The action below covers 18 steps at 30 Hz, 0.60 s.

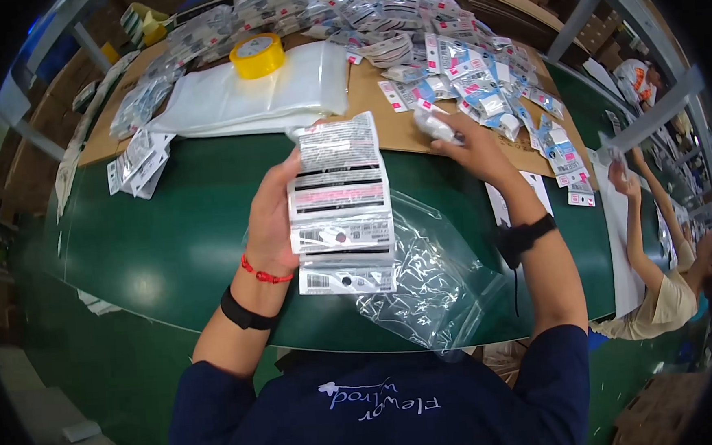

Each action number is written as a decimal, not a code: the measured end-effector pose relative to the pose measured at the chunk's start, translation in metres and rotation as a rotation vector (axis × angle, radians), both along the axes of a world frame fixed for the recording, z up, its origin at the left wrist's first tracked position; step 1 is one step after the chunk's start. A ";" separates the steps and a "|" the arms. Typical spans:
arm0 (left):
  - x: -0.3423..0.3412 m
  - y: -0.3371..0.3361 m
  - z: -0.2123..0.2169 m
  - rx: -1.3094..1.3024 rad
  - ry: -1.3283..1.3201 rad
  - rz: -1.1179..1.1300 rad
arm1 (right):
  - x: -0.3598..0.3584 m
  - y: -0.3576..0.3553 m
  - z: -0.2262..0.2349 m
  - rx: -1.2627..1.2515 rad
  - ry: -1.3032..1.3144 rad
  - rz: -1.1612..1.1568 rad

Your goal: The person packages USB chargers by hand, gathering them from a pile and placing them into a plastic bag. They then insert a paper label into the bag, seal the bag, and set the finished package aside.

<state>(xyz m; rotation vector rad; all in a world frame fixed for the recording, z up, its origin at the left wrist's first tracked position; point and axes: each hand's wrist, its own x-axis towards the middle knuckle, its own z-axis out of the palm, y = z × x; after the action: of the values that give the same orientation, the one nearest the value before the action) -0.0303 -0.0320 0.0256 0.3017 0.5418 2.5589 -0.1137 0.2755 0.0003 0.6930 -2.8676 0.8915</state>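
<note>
Fingers of the left hand [273, 219] clamp a fanned stack of labelled packets [341, 207] mid-frame; the right hand [474, 146] pinches one small packet [433, 125] from the pile [477, 68] upper right, apparently gathering; adding it likely needs alignment

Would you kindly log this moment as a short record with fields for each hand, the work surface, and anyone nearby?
Left hand: holds a fanned stack of flat labelled packets, upright.
Right hand: fingers closed on a small white packet at the cardboard sheet's edge.
Below hands: clear plastic bag, crumpled.
Surface: green table; packet pile, yellow tape roll, white bags.
Nearby: another person at the right, arms raised.
</note>
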 end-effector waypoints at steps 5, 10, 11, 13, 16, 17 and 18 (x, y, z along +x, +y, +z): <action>0.001 -0.001 0.000 -0.028 -0.021 0.106 | 0.092 -0.052 0.067 -0.182 0.339 0.078; 0.011 0.030 0.009 -0.242 0.118 0.143 | 0.155 -0.084 0.074 0.214 0.577 0.280; 0.017 0.035 0.013 -0.400 0.194 0.179 | 0.160 -0.087 0.071 0.281 0.558 0.308; 0.021 0.040 0.014 -0.558 0.271 0.202 | 0.166 -0.085 0.064 0.276 0.517 0.325; 0.023 0.039 0.014 -0.500 0.186 0.184 | 0.174 -0.083 0.053 0.253 0.452 0.390; 0.024 0.038 0.014 -0.505 0.186 0.180 | 0.179 -0.081 0.049 -0.002 0.435 0.269; 0.026 0.038 0.014 -0.472 0.202 0.179 | 0.184 -0.079 0.045 -0.255 0.413 0.146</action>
<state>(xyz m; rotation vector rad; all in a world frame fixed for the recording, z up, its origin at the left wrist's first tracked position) -0.0042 0.0061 0.0399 0.3549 1.2709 2.4810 0.0700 0.1962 0.0449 0.9367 -2.3197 0.9740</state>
